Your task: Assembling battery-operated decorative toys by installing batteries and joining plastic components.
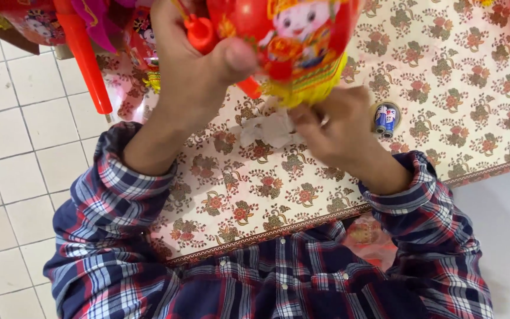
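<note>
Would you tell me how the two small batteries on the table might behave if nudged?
The batteries are round cylinders lying on their sides, so they would probably roll. They look small and hard, likely stiff and dense. The patterned tablecloth may slow them.

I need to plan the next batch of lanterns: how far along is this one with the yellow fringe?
Done: the red lantern already carries its yellow fringe. In hand: the left hand holds it up by the red plastic handle, while the right hand works under the fringe. Left: two batteries still lie on the floral tablecloth, apparently not fitted; crumpled white wrapping lies beneath.
</note>
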